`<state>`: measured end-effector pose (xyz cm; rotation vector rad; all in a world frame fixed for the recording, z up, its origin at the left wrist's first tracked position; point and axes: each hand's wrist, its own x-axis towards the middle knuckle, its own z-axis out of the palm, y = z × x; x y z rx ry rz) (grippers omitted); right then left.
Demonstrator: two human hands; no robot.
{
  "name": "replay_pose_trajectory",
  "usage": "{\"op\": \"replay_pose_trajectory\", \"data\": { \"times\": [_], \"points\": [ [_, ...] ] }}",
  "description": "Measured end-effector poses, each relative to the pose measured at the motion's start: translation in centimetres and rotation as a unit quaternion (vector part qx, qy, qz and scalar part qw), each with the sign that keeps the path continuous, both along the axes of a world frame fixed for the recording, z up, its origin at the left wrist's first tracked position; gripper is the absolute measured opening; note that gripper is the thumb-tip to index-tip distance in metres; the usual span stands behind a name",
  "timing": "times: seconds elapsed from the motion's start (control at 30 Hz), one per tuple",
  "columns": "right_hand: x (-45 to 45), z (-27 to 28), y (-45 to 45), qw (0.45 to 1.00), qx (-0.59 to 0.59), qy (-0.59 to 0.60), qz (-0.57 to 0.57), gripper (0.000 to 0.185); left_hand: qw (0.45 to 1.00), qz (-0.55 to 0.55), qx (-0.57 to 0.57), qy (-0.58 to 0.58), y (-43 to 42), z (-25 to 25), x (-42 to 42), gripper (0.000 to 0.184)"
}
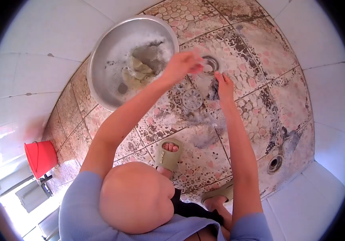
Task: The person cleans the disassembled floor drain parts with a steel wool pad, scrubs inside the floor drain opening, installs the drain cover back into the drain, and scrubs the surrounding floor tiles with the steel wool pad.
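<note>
My left hand (184, 66) reaches over the floor between the metal basin (95, 76) and the round drain opening (211, 63); motion smears its fingers. Just below and right of the drain, my right hand (225, 87) has its fingers pressed together. A dark, wet-looking clump (213, 89) shows beside those fingertips, but whether they grip it is unclear. A round drain cover with holes (192, 99) lies on the tiles below the opening. Inside the basin, a yellowish-green cloth (141, 68) sits in sudsy water.
Wet, patterned floor tiles (244, 120) carry dark stains. A red bucket (41, 158) stands at the left wall. Another round floor opening (274, 164) is at the lower right. My sandaled foot (168, 154) is below the cover; another sandal (220, 193) is further right.
</note>
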<state>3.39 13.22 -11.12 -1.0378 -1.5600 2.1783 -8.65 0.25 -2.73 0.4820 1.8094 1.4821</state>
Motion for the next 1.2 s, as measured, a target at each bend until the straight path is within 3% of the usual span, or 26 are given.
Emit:
{"op": "replay_pose_trajectory", "data": {
  "times": [0.03,0.1,0.2,0.3,0.33,0.4,0.47,0.57,0.67,0.7,0.77,0.87,0.97,1.03,1.13,1.2],
  "points": [
    [-0.2,1.4,-0.6,0.999,-0.04,0.015,-0.03,0.026,1.0,-0.015,-0.012,0.024,-0.1,-0.1,0.5,0.019],
    [0.3,-0.1,0.4,1.0,0.017,0.006,0.012,0.027,0.996,-0.046,-0.027,0.073,0.4,-0.8,1.3,0.02],
    [1.2,0.1,1.7,1.0,0.018,-0.002,0.025,0.029,0.967,0.01,-0.027,0.254,-0.4,-2.1,0.9,0.025],
    [2.5,2.1,2.2,0.999,0.001,0.004,0.047,0.031,0.974,0.018,-0.04,0.224,-0.2,-2.0,0.8,0.029],
    [2.9,3.0,2.4,0.998,0.0,0.01,0.058,0.031,0.991,0.01,-0.044,0.124,-0.1,-1.5,1.0,0.031],
    [3.7,4.3,3.4,0.974,0.187,0.017,0.127,0.028,0.996,-0.006,-0.051,-0.078,0.1,-0.4,1.4,0.036],
    [4.3,5.8,4.0,0.909,0.378,0.027,0.172,0.023,0.993,-0.041,-0.008,-0.107,0.0,-0.4,1.8,0.038],
    [4.7,8.7,4.4,0.736,0.645,0.05,0.199,0.014,0.994,-0.061,0.05,-0.077,0.2,-0.9,2.7,0.042],
    [4.7,8.8,5.0,0.63,0.755,0.108,0.145,0.015,0.994,-0.055,0.073,0.053,1.1,-1.7,4.0,0.046],
    [4.8,8.9,5.0,0.629,0.759,0.109,0.128,0.014,0.99,-0.051,0.075,0.108,1.4,-1.7,4.3,0.047],
    [5.0,8.8,4.9,0.628,0.764,0.112,0.095,0.013,0.988,-0.081,0.088,0.094,1.5,-1.6,4.1,0.047],
    [5.2,9.1,4.6,0.829,0.548,0.008,0.113,0.012,0.992,-0.107,0.066,-0.013,1.3,-0.1,3.6,0.045],
    [5.2,7.9,5.9,0.95,0.278,0.037,0.138,0.024,0.97,-0.122,0.095,-0.187,1.1,2.2,3.9,0.047],
    [5.7,8.1,6.1,0.966,0.196,0.046,0.164,0.028,0.939,-0.127,0.119,-0.297,1.1,2.2,4.4,0.058],
    [6.1,9.8,5.2,0.976,0.094,0.06,0.187,0.032,0.862,-0.051,0.195,-0.465,1.0,2.7,6.0,0.061],
    [6.3,10.0,4.6,0.974,0.081,0.058,0.203,0.033,0.853,-0.021,0.22,-0.473,1.4,2.4,7.0,0.061]
  ]
}}
